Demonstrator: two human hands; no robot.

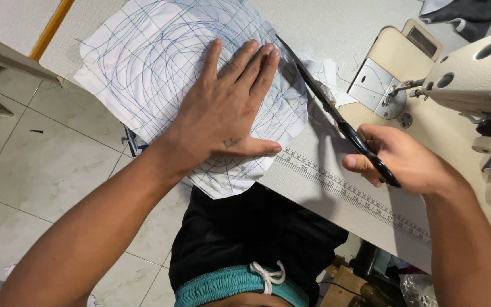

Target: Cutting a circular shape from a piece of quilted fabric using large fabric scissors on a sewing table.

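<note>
Head view: looked straight down over a pale speckled sewing table with a printed ruler strip along its front edge.
Left hand: pressed flat, fingers spread, on a white fabric piece stitched all over with blue and green curved and straight lines; nothing gripped, palm and fingers open on the cloth.
Right hand: closed around the black handles of long dark-bladed scissors; fingers through the loops, thumb on the near side.
Scissors: blades ran from the right hand up and away toward the cloth's right edge, tip just past the left fingertips; blades looked nearly together, exact gap not clear.
Fabric piece: lay under the left hand, its rounded right edge touching the blades, its near edge hanging over the table front.
Beyond the right hand: cream industrial sewing machine with metal needle plate.
Below both hands: black shorts with teal waistband and white drawstring.
</note>
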